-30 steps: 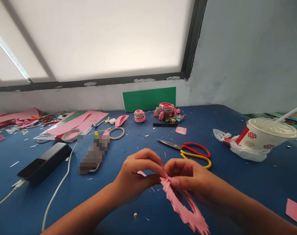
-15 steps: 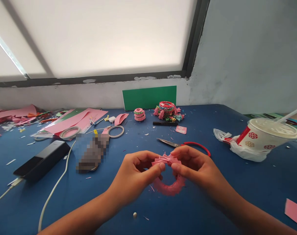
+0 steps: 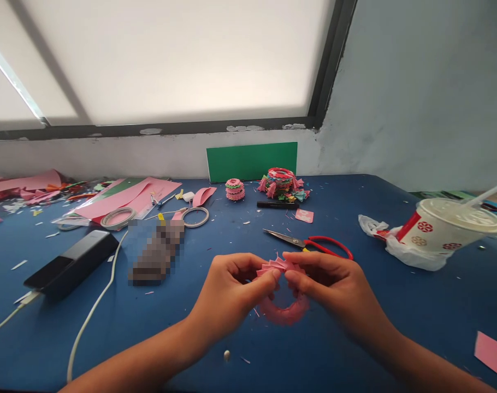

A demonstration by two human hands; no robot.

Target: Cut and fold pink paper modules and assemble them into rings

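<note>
Between my hands is a pink folded-paper ring (image 3: pixel 284 314), its pleated upper edge pinched and its lower curve blurred. My left hand (image 3: pixel 238 284) is closed on the ring's upper left, with the thumb on the near side. On the upper right of the same ring, my right hand (image 3: pixel 328 281) pinches the folds between thumb and fingers. Just beyond my hands lie red-handled scissors (image 3: pixel 306 241) with the blades apart, pointing left.
Stacked paper rings (image 3: pixel 235 189) and a colourful paper stack (image 3: pixel 281 185) stand before a green board (image 3: pixel 252 162). Tape rolls (image 3: pixel 195 216), a black device (image 3: pixel 72 265) and a white cable (image 3: pixel 95 311) lie left. A lidded cup (image 3: pixel 445 229) leans at right.
My right fingers have flattened and shifted slightly left along the ring's top. The whole view has moved a little; both hands still hold the ring.
</note>
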